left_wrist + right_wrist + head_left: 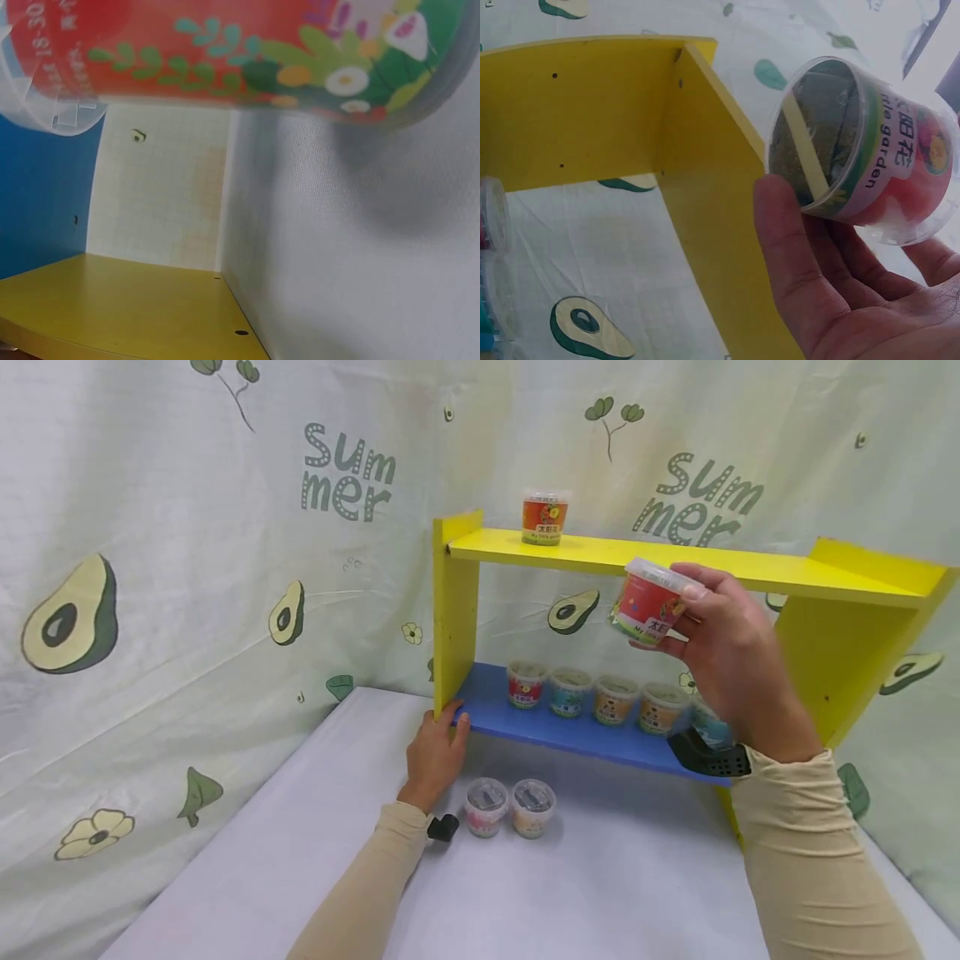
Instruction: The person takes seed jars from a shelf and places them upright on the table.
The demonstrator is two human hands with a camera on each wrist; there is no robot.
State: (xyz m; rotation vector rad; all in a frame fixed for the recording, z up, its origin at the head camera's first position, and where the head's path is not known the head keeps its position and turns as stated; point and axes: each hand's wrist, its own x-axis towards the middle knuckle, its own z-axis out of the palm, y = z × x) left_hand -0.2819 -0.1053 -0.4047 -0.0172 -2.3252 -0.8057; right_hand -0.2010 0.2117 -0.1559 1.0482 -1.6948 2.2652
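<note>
Right hand (723, 647) grips a red-labelled cup (651, 602), fingers and thumb curled round its wall. Cup is tilted, clear lid toward the upper left, held in the air just below the front edge of the yellow top shelf (675, 558). Right wrist view: cup bottom faces the camera, dark green contents visible through the clear base, thumb along the side.

Left hand (437, 752) rests with relaxed fingers against the left front corner of the blue lower shelf (570, 733), at the foot of the yellow side panel (453, 618); it holds nothing.

Second red cup (544, 517) stands upright on the top shelf, near its left end. Row of five cups (611, 697) stands on the blue shelf, the rightmost partly hidden behind the right wrist. Two clear-lidded cups (510, 807) stand side by side on the white surface (600, 893), just right of the left wrist. Avocado-print cloth (187, 568) hangs behind.
</note>
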